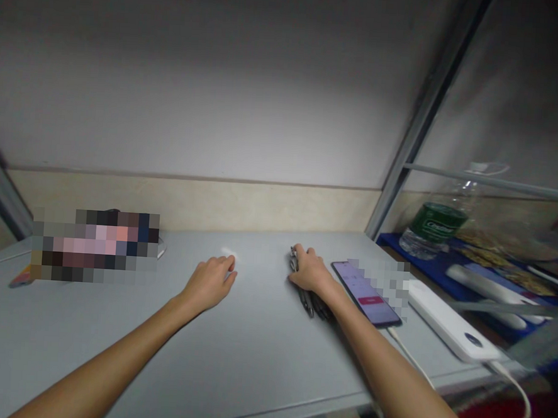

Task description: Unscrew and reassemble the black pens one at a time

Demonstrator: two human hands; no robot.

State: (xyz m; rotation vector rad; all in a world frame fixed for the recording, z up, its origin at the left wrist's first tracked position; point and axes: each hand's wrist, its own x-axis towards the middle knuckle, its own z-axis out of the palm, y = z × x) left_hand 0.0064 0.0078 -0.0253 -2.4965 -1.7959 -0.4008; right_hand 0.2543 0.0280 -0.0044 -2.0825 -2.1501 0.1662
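Observation:
My right hand (310, 271) is closed over a bunch of dark pens (308, 304) that lies on the grey tabletop (251, 352). Thumb and fingers reach around the bunch, and the palm hides part of it. My left hand (209, 282) rests on the tabletop to the left, apart from the pens. Its fingers are loosely bent, with the thumb a little away from them, and nothing shows in it. Just right of my right hand is a phone (372, 300) with its screen lit.
A white power bank-like block (452, 320) with a cable stands right of the phone. Beyond the metal frame (400, 159), a water bottle (436, 225) stands on a blue surface. Blurred-out items (97, 245) lie at the far left, before the wall (260, 205).

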